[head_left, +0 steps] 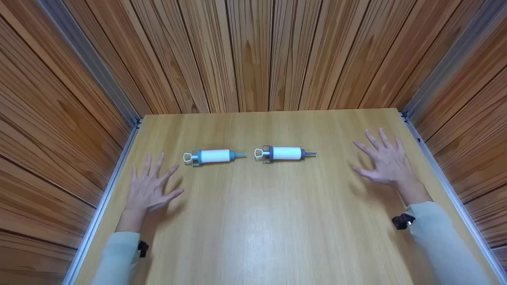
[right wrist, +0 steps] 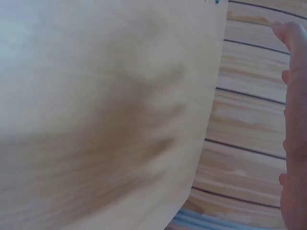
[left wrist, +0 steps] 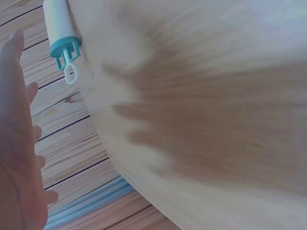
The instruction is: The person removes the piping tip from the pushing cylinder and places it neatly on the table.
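Note:
Two syringe-shaped hand pumps lie on their sides in a row, each with a white barrel, a loop handle at its left end and a thin nozzle pointing right. The left one, a teal-ended pump, also shows its handle end in the left wrist view. To its right is the dark grey-ended pump. My left hand is spread, left of and nearer than the teal-ended pump, touching neither pump. Far to the right, my right hand is also spread with nothing in it. Both hands cast shadows on the tabletop.
The light wooden tabletop ends at a plank wall at the back. Metal rails run along its left and right sides, with more plank walls beyond. Each sleeve cuff has a small black device.

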Motion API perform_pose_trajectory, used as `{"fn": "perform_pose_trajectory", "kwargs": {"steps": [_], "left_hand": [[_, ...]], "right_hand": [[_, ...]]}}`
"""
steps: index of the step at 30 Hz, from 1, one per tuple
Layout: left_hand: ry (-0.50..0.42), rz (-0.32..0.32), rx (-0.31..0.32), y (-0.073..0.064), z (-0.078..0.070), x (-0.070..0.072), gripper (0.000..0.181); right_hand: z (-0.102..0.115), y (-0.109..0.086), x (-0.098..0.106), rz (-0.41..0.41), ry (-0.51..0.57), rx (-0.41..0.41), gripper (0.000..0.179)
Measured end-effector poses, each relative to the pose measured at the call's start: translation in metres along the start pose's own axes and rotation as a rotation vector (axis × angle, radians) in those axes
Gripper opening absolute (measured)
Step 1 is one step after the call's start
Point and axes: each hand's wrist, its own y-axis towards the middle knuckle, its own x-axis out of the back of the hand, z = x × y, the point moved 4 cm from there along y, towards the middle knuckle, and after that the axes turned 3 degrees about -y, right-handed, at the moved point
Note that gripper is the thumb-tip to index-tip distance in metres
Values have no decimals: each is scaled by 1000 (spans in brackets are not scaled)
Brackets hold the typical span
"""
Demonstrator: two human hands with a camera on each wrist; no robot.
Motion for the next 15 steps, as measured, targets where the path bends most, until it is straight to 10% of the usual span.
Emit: {"fn": "perform_pose_trajectory", "kwargs": {"steps": [15], "left_hand": [[-36, -1, -31, 25, -22, 0, 89]], "right_hand": [[40, 33, 10, -35, 29, 86, 87]]}}
